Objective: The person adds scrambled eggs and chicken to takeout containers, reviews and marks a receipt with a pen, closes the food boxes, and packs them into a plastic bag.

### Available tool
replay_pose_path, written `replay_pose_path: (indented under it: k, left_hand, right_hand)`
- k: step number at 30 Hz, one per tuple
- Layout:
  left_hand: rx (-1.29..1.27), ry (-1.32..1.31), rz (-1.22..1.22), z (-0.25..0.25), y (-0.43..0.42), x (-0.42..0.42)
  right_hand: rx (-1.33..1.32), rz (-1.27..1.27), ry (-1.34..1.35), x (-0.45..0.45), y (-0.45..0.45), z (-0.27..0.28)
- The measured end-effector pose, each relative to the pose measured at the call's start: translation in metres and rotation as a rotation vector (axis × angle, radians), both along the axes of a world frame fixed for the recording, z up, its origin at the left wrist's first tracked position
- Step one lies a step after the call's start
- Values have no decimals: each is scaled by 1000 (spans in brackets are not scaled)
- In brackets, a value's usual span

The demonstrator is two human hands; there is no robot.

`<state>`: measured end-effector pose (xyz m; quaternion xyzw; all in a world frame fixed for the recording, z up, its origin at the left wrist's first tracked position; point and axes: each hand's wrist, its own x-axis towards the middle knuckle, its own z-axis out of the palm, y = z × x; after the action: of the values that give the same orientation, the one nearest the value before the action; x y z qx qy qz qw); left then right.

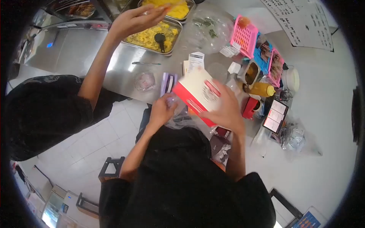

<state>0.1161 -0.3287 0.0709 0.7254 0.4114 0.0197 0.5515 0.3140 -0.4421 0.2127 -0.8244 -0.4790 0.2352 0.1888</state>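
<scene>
In my right hand [227, 110] is a white and red cardboard box [197, 91], tilted, with its printed white face up. The thumb lies over its near red side and the fingers over its right end. My left hand [161, 112] is closed on the edge of a clear plastic bag [184, 122], which hangs at the counter's front edge below the box. Just beyond my left hand a purple box [167, 83] lies on the counter. A printed receipt [196, 60] sticks out behind the white and red box.
At the left, a co-worker's hand [137, 21] reaches over metal trays of yellow food [154, 36]. A clear tub [145, 81] and a pen [146, 63] lie on the steel counter [81, 47]. Pink baskets [244, 36], a yellow sauce bottle [260, 89] and a tablet [275, 116] stand right.
</scene>
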Motion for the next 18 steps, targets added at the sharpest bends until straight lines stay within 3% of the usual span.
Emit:
replay_pose_path:
  k: [1, 3, 4, 6, 7, 9, 11, 12, 13, 15, 17, 18]
  left_hand:
    - [7, 3, -3, -2, 0, 9]
    - [-415, -237, 210, -5, -9, 24]
    - [-411, -230, 198, 0, -8, 30]
    - [-731, -448, 334, 25, -10, 42]
    - [-731, -441, 313, 34, -17, 48]
    - [-379, -532, 333, 54, -33, 55]
    - [-399, -524, 310, 69, -50, 47]
    - [-321, -532, 229, 67, -57, 44]
    - [-249, -536, 154, 64, -63, 42]
    - [-234, -531, 130, 58, -80, 35]
    - [-197, -519, 80, 57, -91, 31]
    - [-482, -316, 13, 63, -87, 25]
  right_hand:
    - [7, -4, 29, 5, -19, 6]
    - [-62, -37, 113, 5, -59, 7]
    - [-156, -74, 191, 6, -67, 3]
    - [-189, -91, 253, 5, -79, -29]
    - [-234, -94, 313, 2, -85, -42]
    - [-184, -113, 400, -4, -81, -56]
    - [-235, -262, 568, -9, -85, -79]
    - [-188, -291, 460, -11, -94, -107]
    - [-185, -297, 458, -10, -94, -111]
    - [-293, -562, 340, -12, -89, -116]
    - [-305, -572, 193, -22, -81, -119]
    - [-313, -587, 46, -30, -76, -121]
